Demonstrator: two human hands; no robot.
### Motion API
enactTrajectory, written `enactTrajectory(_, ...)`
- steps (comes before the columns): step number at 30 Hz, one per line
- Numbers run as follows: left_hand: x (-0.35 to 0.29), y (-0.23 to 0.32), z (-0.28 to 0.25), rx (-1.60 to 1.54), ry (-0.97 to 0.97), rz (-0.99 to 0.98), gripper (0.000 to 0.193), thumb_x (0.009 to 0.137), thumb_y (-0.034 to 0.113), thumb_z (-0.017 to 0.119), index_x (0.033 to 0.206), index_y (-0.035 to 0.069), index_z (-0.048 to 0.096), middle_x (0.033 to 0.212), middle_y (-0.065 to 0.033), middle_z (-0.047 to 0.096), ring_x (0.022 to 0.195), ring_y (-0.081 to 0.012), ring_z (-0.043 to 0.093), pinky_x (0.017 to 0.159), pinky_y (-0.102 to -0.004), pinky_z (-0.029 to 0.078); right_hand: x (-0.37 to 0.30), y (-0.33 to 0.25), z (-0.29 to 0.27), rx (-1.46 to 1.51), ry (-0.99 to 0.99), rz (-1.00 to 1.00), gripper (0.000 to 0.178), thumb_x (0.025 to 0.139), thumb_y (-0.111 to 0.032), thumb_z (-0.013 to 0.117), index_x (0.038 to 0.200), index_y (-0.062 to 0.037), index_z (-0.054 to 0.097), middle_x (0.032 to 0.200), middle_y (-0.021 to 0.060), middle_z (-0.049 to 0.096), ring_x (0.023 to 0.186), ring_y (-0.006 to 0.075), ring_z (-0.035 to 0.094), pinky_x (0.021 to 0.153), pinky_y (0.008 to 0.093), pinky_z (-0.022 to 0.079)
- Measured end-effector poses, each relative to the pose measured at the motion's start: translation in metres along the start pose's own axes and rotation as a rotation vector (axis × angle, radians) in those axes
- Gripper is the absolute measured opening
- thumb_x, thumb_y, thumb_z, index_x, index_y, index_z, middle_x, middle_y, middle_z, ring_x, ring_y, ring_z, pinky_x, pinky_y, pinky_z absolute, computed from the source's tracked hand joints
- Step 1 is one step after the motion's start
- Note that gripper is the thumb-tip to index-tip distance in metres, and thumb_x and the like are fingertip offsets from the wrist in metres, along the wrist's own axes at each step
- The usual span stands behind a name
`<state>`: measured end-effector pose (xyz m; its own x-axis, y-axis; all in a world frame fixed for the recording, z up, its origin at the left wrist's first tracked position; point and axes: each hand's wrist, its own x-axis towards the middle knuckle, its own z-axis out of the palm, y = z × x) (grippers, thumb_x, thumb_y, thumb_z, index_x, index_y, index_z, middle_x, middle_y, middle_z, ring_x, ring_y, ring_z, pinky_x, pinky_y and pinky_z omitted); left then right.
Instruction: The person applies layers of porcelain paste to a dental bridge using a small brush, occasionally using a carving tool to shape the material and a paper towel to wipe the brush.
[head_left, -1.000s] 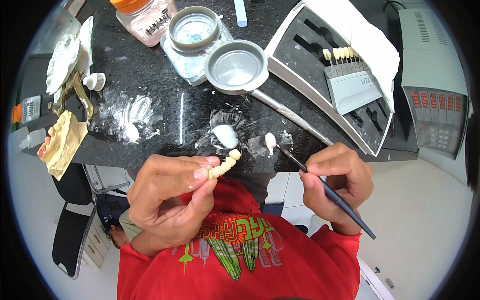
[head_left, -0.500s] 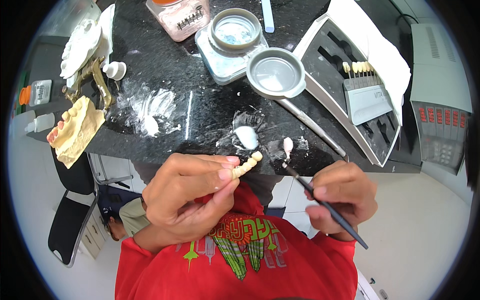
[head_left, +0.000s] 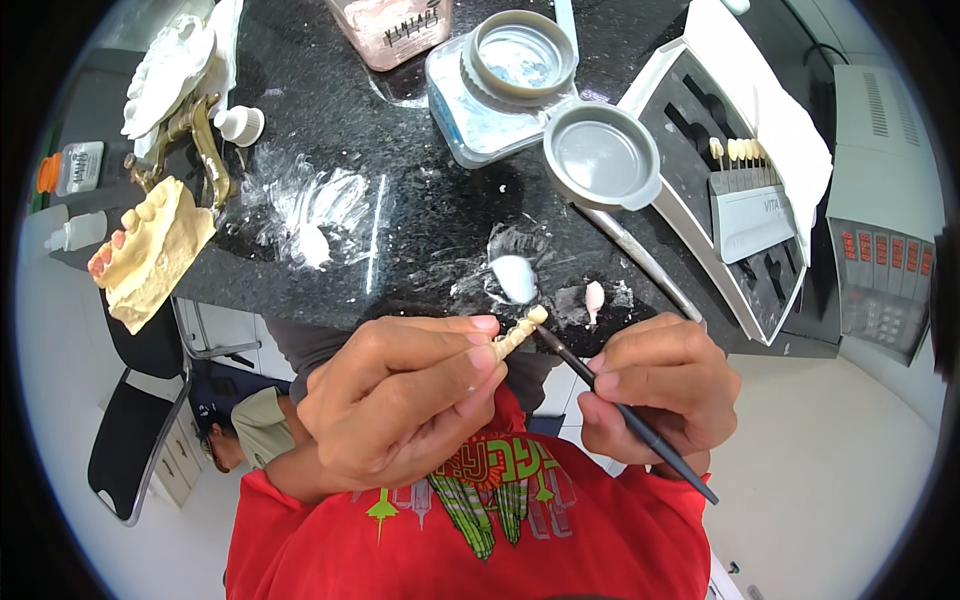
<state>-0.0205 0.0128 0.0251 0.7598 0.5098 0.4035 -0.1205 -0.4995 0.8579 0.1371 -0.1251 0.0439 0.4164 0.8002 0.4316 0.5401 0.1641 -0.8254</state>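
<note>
Bridge (head_left: 521, 328) is at the counter's (head_left: 430, 215) near edge, 1 end pinched by the left hand's (head_left: 405, 400) thumb and fingers. The right hand (head_left: 668, 390) pinches the brush (head_left: 650, 435), tip at the bridge's free end; contact cannot be confirmed. Beyond: 1 white dab (head_left: 515, 279), 1 pink dab (head_left: 595, 297), 1 open jar (head_left: 462, 130).

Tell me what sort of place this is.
Most likely a dental laboratory: the left hand holds a short row of tooth crowns, a yellow dental cast is at the left, and tooth-shaped shade tabs stand in a row at the right.
</note>
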Motion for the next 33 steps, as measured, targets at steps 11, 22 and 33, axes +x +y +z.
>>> enactTrajectory(11,-0.0005,-0.0001,0.001,-0.011,0.013,-0.005,0.03,0.074,-0.015,0.07,0.097,-0.001,0.059,0.091,-0.0151,0.06,0.085,-0.0292,0.071,0.072,-0.0327,0.06,0.0021,-0.0027,-0.0053,0.01,-0.027,0.042,0.025,0.064,0.003,0.082,0.085,-0.0018,0.068,0.078,0.0098,0.066,0.064,0.0186,0.067,0.054,0.0264,0.054)
enactTrajectory(22,0.0032,0.0016,-0.0021,-0.083,-0.002,-0.071,0.027,0.074,-0.016,0.068,0.096,-0.002,0.06,0.087,-0.0148,0.059,0.084,-0.0295,0.071,0.072,-0.0332,0.06,0.0025,-0.0012,-0.0031,-0.005,-0.022,0.01,0.023,0.064,0.003,0.081,0.084,-0.0018,0.069,0.079,0.0099,0.066,0.064,0.0187,0.067,0.054,0.0262,0.054)
enactTrajectory(33,0.0054,0.0004,0.0001,-0.132,0.087,-0.1,0.026,0.067,-0.013,0.078,0.088,-0.004,0.066,0.081,-0.0133,0.065,0.076,-0.0236,0.071,0.071,-0.0323,0.063,0.0003,-0.0018,-0.0045,-0.002,-0.014,0.026,0.025,0.063,0.002,0.082,0.084,-0.0024,0.07,0.08,0.0096,0.066,0.066,0.0189,0.068,0.056,0.0276,0.054)
